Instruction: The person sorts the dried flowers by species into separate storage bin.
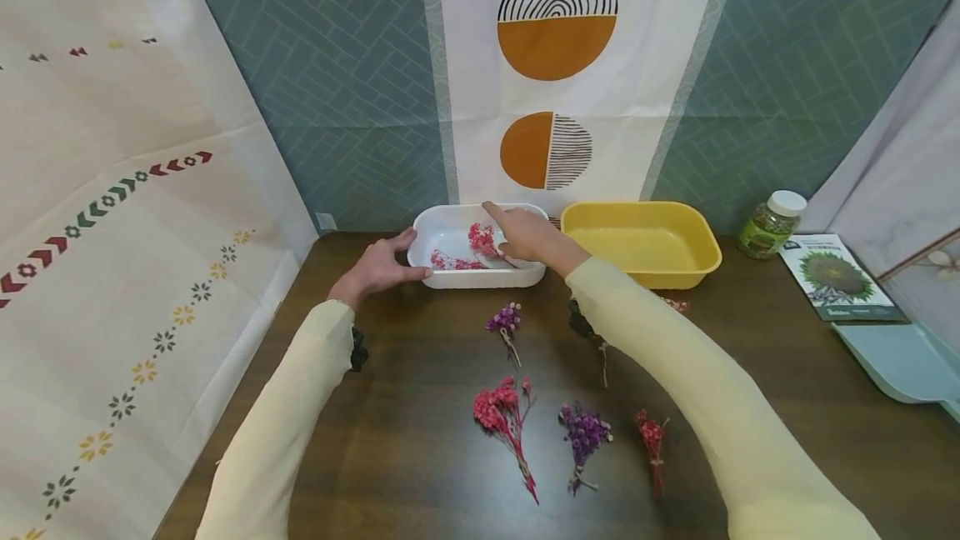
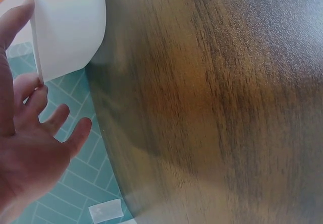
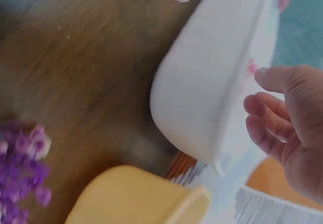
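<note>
At the back of the table, my left hand (image 1: 378,267) grips the left end of a white tub (image 1: 480,279), thumb at the front corner and fingers on the far side. Fingertips meet the tub's rim in the left wrist view. Over the tub's right part is my right hand (image 1: 521,233), its index finger reaching toward the back rim. Its thumb and fingers stand apart in the right wrist view, with nothing between them. Inside the tub, a pink dried-flower bunch (image 1: 483,240) lies right by this hand, with another pink sprig (image 1: 453,262) to its left.
A yellow tub (image 1: 678,280) stands right of the white one. Nearer lie purple bunches (image 1: 504,319) (image 1: 583,436) and red-pink bunches (image 1: 498,408) (image 1: 651,436) of dried flowers. Farther right are a lidded jar (image 1: 767,227), a sunflower packet (image 1: 840,277) and a light-blue dustpan (image 1: 900,357).
</note>
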A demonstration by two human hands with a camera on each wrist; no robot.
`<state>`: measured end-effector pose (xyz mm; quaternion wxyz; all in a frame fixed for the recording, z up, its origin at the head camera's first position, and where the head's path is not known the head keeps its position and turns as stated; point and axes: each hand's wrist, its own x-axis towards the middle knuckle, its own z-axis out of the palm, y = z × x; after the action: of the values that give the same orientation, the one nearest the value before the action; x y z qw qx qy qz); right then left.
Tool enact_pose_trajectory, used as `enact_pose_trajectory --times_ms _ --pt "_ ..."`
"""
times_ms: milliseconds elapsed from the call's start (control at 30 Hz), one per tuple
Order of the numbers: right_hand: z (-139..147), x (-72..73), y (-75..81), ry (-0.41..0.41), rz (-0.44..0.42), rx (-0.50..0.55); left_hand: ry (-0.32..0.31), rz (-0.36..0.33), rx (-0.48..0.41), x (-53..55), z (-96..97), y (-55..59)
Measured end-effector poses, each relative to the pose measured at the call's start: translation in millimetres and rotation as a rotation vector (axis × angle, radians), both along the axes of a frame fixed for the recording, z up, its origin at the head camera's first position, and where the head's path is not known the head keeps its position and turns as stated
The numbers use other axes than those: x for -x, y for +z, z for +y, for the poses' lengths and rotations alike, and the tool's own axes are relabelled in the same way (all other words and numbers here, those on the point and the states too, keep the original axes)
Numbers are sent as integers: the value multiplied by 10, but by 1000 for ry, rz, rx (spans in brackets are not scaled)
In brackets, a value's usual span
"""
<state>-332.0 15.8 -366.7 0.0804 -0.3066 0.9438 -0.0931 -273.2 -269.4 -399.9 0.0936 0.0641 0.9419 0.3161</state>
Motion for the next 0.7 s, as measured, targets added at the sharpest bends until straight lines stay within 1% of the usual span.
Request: enact_pose_trajectory --times_ms 133,233,333,433,567,700 --pt "275 -99 145 10 11 98 -2 -5 -4 19 3 -1" --pt "515 -213 249 10 6 177 -6 -15 -3 21 -1 2" --pt "754 -342 311 -9 7 215 2 -20 -1 14 -10 9" --pt "993 -501 322 -31 29 240 5 -20 -2 5 -15 11" --pt "1325 -780 285 -98 47 291 3 -24 -7 1 -8 3" --pt "1647 -1083 224 -184 19 348 3 -29 -10 12 1 -12"
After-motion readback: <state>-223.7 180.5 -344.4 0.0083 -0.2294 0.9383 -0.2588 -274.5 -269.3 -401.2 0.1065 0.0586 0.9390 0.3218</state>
